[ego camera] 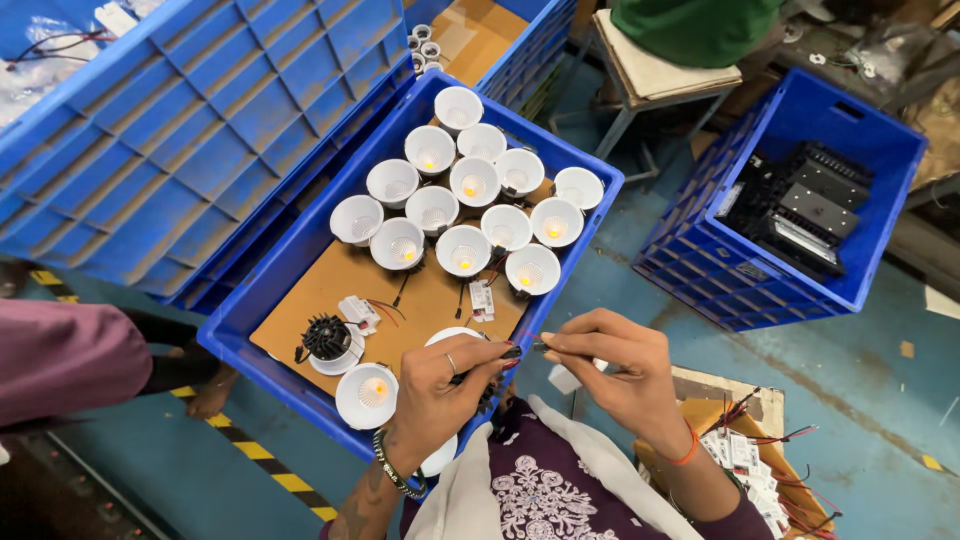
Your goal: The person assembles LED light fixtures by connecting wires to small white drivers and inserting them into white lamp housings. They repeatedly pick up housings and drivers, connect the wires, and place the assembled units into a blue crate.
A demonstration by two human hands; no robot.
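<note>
My left hand (440,390) grips a white round downlight (452,336) by its black back, over the near edge of a blue crate (300,238). My right hand (610,365) pinches thin wires and a small connector (527,348) right beside the left fingertips. A small white driver box (563,379) shows under the right palm. The crate has a cardboard floor and holds several white downlights (465,190) facing up, some glowing orange. One lamp with a black heat sink (328,340) lies upside down near the front, next to a lit one (366,396).
A second blue crate (880,190) at right holds black finned parts. A cardboard box (735,440) of white drivers with red and black wires sits by my right arm. Stacked blue crates (180,130) stand at left. Another person's maroon sleeve (60,360) is at far left. A stool (650,75) stands behind.
</note>
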